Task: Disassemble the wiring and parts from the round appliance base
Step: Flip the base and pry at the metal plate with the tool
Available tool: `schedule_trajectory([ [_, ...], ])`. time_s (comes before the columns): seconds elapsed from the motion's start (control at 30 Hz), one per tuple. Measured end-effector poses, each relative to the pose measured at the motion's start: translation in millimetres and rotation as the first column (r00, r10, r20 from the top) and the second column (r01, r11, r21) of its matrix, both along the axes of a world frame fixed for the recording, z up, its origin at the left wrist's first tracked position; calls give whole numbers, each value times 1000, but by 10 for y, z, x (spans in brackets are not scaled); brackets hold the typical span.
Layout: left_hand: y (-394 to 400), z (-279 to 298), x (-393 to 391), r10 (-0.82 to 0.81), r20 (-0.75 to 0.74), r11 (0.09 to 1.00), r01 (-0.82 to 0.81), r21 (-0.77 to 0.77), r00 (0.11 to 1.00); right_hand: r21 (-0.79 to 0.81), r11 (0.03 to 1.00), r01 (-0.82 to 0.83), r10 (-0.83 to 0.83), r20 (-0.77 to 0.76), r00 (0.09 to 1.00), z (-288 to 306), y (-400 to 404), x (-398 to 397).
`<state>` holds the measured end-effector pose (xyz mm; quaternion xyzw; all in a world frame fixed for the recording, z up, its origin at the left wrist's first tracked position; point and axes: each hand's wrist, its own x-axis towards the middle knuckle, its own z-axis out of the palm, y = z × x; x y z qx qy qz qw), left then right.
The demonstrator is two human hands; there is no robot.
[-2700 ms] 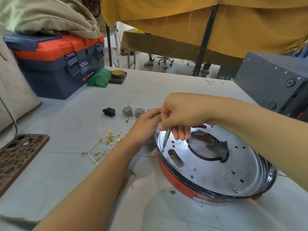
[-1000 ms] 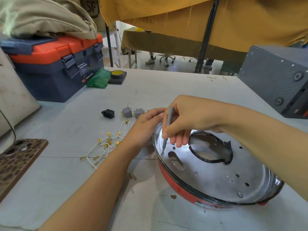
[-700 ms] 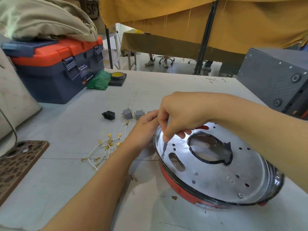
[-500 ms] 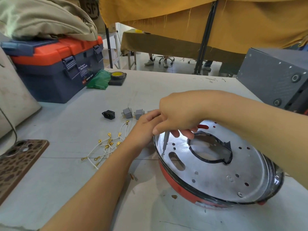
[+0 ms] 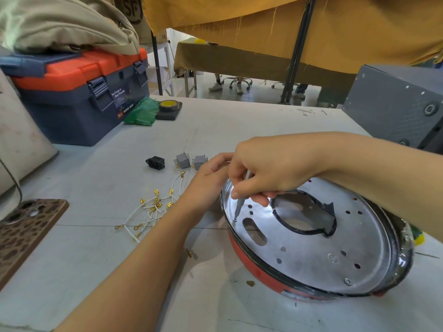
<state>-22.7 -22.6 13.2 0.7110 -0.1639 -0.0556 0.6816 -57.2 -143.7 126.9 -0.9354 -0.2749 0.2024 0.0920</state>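
The round appliance base lies on the table, a shiny metal plate with holes set in a red and black rim. My right hand grips a thin grey screwdriver, its tip standing on a screw near the plate's left edge. My left hand holds the base's left rim, fingers curled over the edge. A bundle of white wires with gold terminals lies to the left. Two grey switches and a black socket sit behind the wires.
A blue and orange toolbox stands at the back left under a beige bag. A green bag and a tape roll lie beside it. A brown patterned phone lies at the left edge, a grey box at the right.
My right hand has kept twisting the screwdriver on the same screw, regripping the shaft. My left hand has stayed on the rim. The base has not moved.
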Motion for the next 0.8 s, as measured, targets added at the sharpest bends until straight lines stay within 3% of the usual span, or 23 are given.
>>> schedule_trajectory([
  [0.13, 9, 8, -2, 7, 7, 1000, -7, 16, 1000, -27, 996, -89, 91, 66, 994, 1, -14, 9],
  [0.43, 14, 46, -25, 2, 36, 996, -5, 88, 999, -49, 983, -175, 178, 62, 982, 45, -33, 49],
  [0.6, 10, 49, -11, -6, -7, 994, 7, 107, 1000, -43, 993, -112, 114, 38, 993, 29, -26, 81],
  [0.8, 0, 47, -51, 13, -38, 999, -12, 30, 999, 120, 993, 6, -24, 152, 988, -141, -8, 46],
])
